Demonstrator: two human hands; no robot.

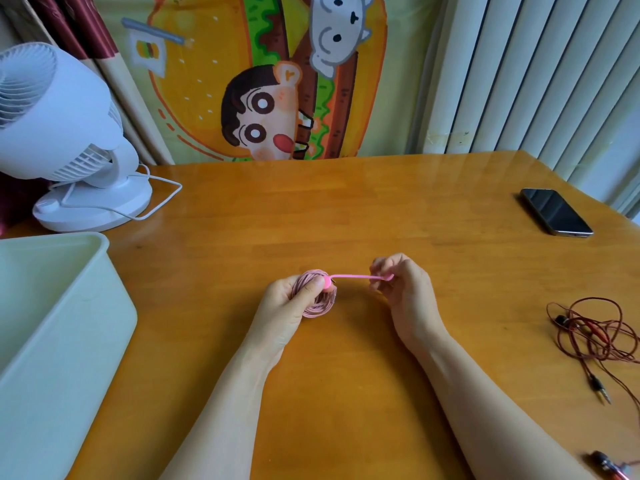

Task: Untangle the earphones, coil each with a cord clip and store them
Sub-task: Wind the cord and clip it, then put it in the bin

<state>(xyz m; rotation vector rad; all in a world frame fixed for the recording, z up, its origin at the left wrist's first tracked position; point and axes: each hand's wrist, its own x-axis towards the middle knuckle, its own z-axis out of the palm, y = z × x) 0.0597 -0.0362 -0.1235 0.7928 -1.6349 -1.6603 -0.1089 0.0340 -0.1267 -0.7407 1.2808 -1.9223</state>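
Note:
My left hand (289, 301) grips a coil of pink earphone cord (320, 303) over the middle of the wooden table (346, 209), with the thumb pressed on the coil's top. A pink cord clip strap (356, 276) runs from the coil to the right, pulled taut. My right hand (403, 292) pinches the strap's free end. A second pair of earphones, dark red (595, 336), lies loose and tangled at the table's right edge with its jack plug (601, 389) pointing toward me.
A pale green plastic bin (52, 341) stands at the left. Behind it is a white desk fan (65, 140) with its cable on the table. A black phone (556, 211) lies at the far right. A small red object (609, 467) shows at the bottom right corner.

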